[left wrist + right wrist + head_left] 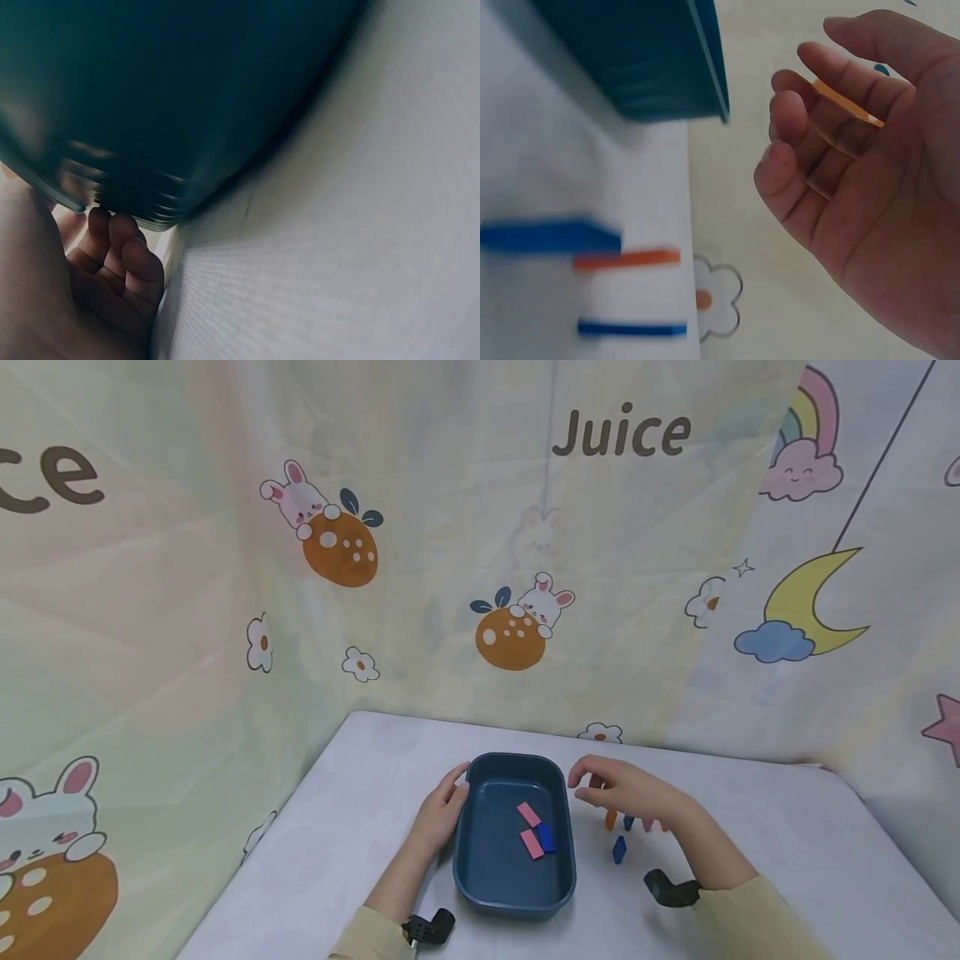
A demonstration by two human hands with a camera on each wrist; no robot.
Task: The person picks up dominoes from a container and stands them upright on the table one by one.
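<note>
A dark blue tray point(491, 868) point(187, 97) point(645, 67) sits mid-table. It holds two pink tiles point(529, 814) point(532, 844) and a blue tile point(546, 837). My left hand point(457, 785) point(112, 240) grips the tray's left rim, thumb on top and fingers curled under the wall. Just right of the tray's far corner, above the table, hovers my right hand point(581, 781) point(802, 67). It pinches a thin orange tile point(847, 101) in loosely curled fingers. Below it on the table stand an orange tile point(611, 819) point(626, 259) and two blue tiles point(619, 849) point(551, 236) point(628, 822).
The white table point(787, 860) is backed by a cartoon-printed cloth point(480, 568) that closes off the far and left sides. A black camera mount is strapped on each wrist point(431, 928) point(670, 889). Something pink shows under my right hand, mostly hidden.
</note>
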